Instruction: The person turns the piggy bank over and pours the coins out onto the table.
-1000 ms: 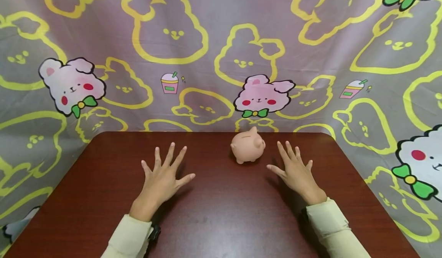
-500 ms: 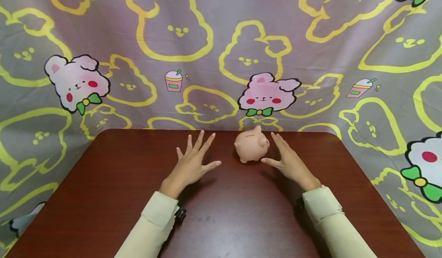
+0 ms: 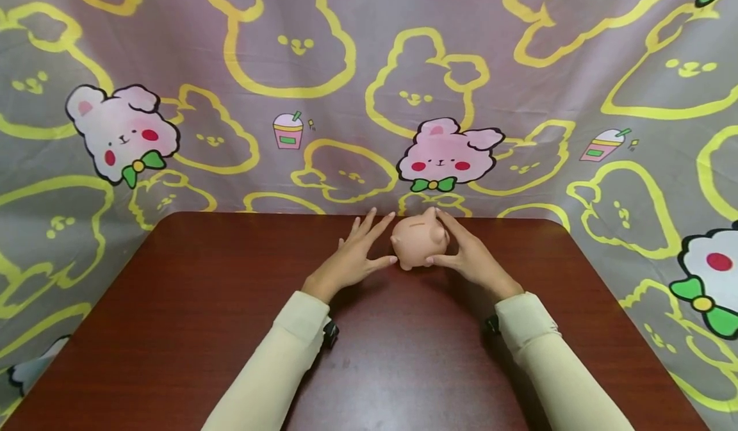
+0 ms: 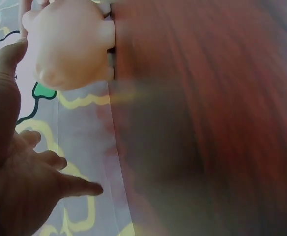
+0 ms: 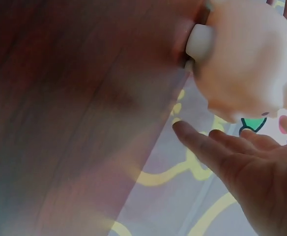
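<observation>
A pink piggy bank (image 3: 416,244) stands upright near the table's far edge, its coin slot on top and its snout to the right. My left hand (image 3: 348,263) is at its tail side, fingers spread, thumb tip close to the body. In the left wrist view a gap separates most of those fingers from the piggy bank (image 4: 74,44). On the snout side is my right hand (image 3: 475,261), its thumb in front and its fingers reaching past the ear. The right wrist view has these fingers extended beside the piggy bank (image 5: 246,54); contact is unclear.
The dark red-brown table (image 3: 190,303) has rounded far corners. Right behind its far edge hangs a grey curtain (image 3: 334,53) with yellow outlines and cartoon animals. A dark strap or device (image 3: 330,333) shows at the left cuff.
Both hands have closed in on the piggy bank, the left moving right and forward, the right moving left. The piggy bank stands on the same spot; the head view has shifted slightly.
</observation>
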### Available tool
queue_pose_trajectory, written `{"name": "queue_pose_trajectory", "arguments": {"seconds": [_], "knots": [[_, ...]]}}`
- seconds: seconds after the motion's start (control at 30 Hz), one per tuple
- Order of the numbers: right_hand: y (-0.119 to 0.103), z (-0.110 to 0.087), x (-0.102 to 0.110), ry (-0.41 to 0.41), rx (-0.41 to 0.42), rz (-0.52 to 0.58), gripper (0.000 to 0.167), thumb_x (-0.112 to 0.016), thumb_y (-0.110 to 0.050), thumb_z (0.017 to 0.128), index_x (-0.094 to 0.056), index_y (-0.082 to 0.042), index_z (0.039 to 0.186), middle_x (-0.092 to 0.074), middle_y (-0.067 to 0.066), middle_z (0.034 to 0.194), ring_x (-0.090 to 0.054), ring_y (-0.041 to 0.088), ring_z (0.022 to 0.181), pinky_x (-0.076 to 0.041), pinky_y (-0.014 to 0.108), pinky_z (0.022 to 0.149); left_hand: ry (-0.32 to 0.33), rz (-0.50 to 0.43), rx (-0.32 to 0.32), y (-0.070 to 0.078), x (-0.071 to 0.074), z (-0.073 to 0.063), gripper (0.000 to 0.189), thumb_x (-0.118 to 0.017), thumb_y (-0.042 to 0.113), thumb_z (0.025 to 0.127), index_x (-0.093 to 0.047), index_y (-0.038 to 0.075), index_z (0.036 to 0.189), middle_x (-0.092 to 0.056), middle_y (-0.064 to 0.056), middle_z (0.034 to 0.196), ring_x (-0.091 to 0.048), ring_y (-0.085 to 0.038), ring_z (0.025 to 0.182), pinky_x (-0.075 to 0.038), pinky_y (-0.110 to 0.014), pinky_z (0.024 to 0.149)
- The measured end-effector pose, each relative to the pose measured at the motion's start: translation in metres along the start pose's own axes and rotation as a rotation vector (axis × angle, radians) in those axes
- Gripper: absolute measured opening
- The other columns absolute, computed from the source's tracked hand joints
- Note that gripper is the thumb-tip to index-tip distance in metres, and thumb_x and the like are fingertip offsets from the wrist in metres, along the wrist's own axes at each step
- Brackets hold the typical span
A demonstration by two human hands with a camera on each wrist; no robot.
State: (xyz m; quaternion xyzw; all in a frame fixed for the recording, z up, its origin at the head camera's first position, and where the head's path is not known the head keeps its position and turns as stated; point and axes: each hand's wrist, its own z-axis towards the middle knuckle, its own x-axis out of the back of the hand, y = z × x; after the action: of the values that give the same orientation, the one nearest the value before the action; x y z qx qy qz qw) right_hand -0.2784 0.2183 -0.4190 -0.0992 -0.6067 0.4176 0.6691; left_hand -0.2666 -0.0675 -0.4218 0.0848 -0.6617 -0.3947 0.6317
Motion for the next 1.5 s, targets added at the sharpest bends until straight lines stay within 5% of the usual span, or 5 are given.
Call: {"name": "queue_pose_trajectory", "arguments": {"seconds": [0.23,0.6,0.93,1.13,1.5], "knots": [[0.002,0.006,0.001,-0.05,-0.036,0.03,0.103,-0.088,-0.019,0.085,-0.026,-0.018,0.168,-0.034,0.017,0.169,-0.039,0.04,0.15,-0.032,0.062,0.122,-0.047,-0.102,-0.011,0.004,-0.007,0.02,0.087,-0.072,0.046,0.098,-0.016,0.05,0.165,-0.004,-0.006,0.178,-0.019,-0.037,0.161,-0.032,-0.06,0.124],[0.003,0.015,0.002,-0.095,-0.065,0.056,0.101,-0.089,-0.019,0.085,-0.03,-0.025,0.167,-0.03,0.012,0.172,-0.04,0.04,0.15,-0.033,0.062,0.121,-0.044,-0.126,-0.142,0.002,-0.019,0.036,0.08,-0.072,0.028,0.101,-0.027,0.031,0.167,-0.03,-0.012,0.172,-0.031,-0.028,0.158,-0.031,-0.05,0.127],[0.0,0.013,-0.002,-0.023,-0.032,0.075,0.089,-0.093,-0.014,0.08,-0.049,-0.017,0.157,-0.047,0.012,0.163,-0.05,0.037,0.143,-0.039,0.057,0.118,-0.051,-0.15,-0.108,0.005,-0.018,0.032,0.079,-0.073,0.027,0.1,-0.03,0.036,0.165,-0.041,-0.001,0.167,-0.048,-0.023,0.147,-0.039,-0.047,0.122],[-0.002,0.006,-0.004,-0.004,-0.019,0.148,0.083,-0.092,-0.015,0.081,-0.052,-0.014,0.154,-0.054,0.014,0.156,-0.059,0.034,0.125,-0.049,0.052,0.104,-0.053,-0.166,-0.114,0.01,-0.015,0.026,0.075,-0.072,0.031,0.1,-0.034,0.037,0.164,-0.051,-0.002,0.16,-0.059,-0.026,0.123,-0.047,-0.045,0.107],[-0.023,-0.002,0.009,-0.021,-0.071,0.206,0.078,-0.087,-0.029,0.088,-0.05,-0.019,0.156,-0.052,0.007,0.158,-0.062,0.033,0.123,-0.054,0.046,0.098,0.02,-0.198,-0.225,0.027,-0.006,0.01,0.079,-0.078,0.024,0.096,-0.038,0.031,0.163,-0.04,-0.007,0.166,-0.046,-0.029,0.147,-0.044,-0.051,0.116]]}}
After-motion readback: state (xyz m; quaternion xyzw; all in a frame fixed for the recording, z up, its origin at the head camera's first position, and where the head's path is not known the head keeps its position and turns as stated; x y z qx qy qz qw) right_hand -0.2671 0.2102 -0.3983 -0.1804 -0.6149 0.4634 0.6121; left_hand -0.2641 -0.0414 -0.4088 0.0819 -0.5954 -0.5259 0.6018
